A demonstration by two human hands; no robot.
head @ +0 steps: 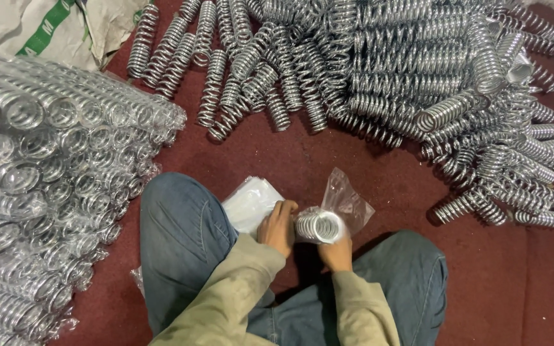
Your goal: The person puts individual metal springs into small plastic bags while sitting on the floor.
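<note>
While both hands' fingers [288,208] clamp the spring [318,226], keep the clear bag [347,198] mouth wide, sliding straight.

Glossy metal springs [418,70] — clear, shiny plastic bag [347,198].

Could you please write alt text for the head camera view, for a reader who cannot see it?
A seated person's left hand and right hand hold a shiny steel coil spring in a clear plastic bag above a dark red floor. Loose steel springs lie heaped ahead; bagged springs are stacked at left.
</note>
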